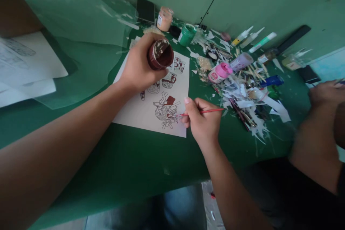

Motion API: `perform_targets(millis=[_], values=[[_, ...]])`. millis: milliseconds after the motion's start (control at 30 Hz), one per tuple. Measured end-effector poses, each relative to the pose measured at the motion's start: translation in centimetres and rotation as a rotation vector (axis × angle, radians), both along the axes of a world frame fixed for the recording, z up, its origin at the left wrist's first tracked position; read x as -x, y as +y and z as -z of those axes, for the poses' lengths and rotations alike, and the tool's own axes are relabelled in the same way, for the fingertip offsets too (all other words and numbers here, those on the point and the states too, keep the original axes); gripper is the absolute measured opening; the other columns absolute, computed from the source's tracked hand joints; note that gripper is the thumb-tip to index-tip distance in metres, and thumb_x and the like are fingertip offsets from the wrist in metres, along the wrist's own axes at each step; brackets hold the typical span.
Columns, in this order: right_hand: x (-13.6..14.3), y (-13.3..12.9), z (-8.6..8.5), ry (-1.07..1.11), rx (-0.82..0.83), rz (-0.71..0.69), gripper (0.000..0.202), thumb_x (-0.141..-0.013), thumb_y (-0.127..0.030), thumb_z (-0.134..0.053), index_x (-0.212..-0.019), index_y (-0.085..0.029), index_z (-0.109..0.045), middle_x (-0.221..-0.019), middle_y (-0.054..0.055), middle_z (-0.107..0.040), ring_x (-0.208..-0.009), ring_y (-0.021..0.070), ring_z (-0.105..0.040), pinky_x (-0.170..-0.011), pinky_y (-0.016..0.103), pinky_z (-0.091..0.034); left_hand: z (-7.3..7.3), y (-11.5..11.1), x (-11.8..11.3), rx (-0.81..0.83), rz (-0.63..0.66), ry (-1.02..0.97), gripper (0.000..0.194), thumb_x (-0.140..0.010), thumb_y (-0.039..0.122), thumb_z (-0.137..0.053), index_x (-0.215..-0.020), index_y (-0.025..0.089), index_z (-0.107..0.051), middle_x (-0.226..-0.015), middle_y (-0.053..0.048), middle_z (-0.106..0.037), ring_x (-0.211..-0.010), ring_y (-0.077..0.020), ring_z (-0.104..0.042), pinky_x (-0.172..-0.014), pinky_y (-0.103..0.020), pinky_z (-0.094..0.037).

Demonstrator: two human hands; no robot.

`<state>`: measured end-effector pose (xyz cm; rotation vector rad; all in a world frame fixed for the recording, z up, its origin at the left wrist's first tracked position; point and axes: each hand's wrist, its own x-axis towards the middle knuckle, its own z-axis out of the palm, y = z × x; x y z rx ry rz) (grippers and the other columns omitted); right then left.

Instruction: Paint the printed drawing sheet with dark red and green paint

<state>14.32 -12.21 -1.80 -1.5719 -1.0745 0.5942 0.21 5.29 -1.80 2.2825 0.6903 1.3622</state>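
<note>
My left hand is wrapped round an uncapped jar of dark red-brown paint, held over the upper part of a white sheet. Printed line drawings cover the sheet, some patches of them filled in dark red. Between the fingers and thumb of my right hand is a thin red paintbrush. Its tip reaches the lower drawing, near a solid dark red patch; whether it touches the paper I cannot tell. Part of the drawings lies hidden behind my left hand and the jar.
Right of the sheet lie paper scraps, a pink paint jar and a purple jar. A green jar and a peach jar stand behind. More printed sheets lie left. Another person's arm rests at right.
</note>
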Motion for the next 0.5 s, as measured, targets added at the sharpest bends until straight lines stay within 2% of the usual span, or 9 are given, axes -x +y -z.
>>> perform_targets(millis=[233,333,433,500], values=[[0.0,0.1,0.0,0.024,-0.045,-0.046,0.044,-0.084,-0.043,-0.066,-0.050,-0.022,-0.048,-0.039,-0.007,-0.052,-0.031,0.0063,-0.049,-0.033,0.019,-0.037,0.1,-0.3,0.2,-0.017,0.019,0.025,0.056,-0.060,0.025,-0.077,-0.112,0.023,-0.054,-0.116,-0.005,-0.065,-0.103,-0.0273,-0.062,-0.093,-0.046,-0.054],[-0.5,0.5,-0.4,0.088,-0.177,-0.027,0.042,-0.085,-0.045,-0.065,-0.053,-0.022,-0.050,-0.040,-0.008,-0.052,-0.032,0.0064,-0.049,-0.037,0.021,-0.044,0.2,-0.4,0.3,-0.051,0.056,0.061,0.054,-0.063,0.025,-0.076,-0.113,0.024,-0.054,-0.115,-0.006,-0.064,-0.104,-0.0282,-0.062,-0.091,-0.047,-0.054],[-1.0,1.8,-1.6,0.146,-0.344,0.016,0.039,-0.087,-0.047,-0.061,-0.057,-0.023,-0.052,-0.041,-0.008,-0.049,-0.033,0.0071,-0.050,-0.040,0.023,-0.048,0.1,-0.7,0.3,-0.056,0.076,0.089,0.053,-0.066,0.025,-0.074,-0.114,0.024,-0.054,-0.114,-0.006,-0.063,-0.102,-0.0270,-0.062,-0.087,-0.046,-0.056],[-0.8,3.1,-2.5,0.135,-0.385,0.008,0.039,-0.088,-0.049,-0.056,-0.059,-0.023,-0.054,-0.044,-0.007,-0.052,-0.035,0.0076,-0.052,-0.040,0.023,-0.049,0.0,-0.9,0.3,-0.051,0.076,0.083,0.051,-0.066,0.023,-0.071,-0.115,0.022,-0.054,-0.114,-0.007,-0.063,-0.102,-0.0261,-0.063,-0.086,-0.044,-0.056]])
